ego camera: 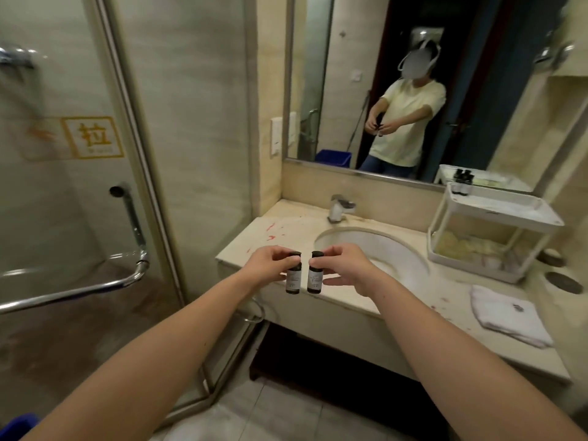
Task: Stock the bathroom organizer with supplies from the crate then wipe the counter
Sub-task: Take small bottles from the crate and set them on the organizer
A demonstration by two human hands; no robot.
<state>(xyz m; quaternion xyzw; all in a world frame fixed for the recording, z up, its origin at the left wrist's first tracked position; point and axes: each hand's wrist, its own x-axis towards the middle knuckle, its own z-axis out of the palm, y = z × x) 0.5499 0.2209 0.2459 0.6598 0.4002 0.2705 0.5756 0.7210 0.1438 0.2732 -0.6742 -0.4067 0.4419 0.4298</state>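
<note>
My left hand holds a small dark bottle with a pale label, upright, by its cap. My right hand holds a second matching bottle the same way. Both bottles hang side by side in front of the counter's front left edge. The white two-tier organizer stands at the counter's back right; two small bottles sit at its top rear corner and pale items lie in its lower tier. A folded white cloth lies on the counter's right. The blue crate shows at the bottom left corner.
A sink basin with a chrome faucet fills the counter's middle. Red marks spot the counter's left part. A glass shower door with a chrome handle stands left. Two dark round discs lie right of the organizer. A mirror hangs above.
</note>
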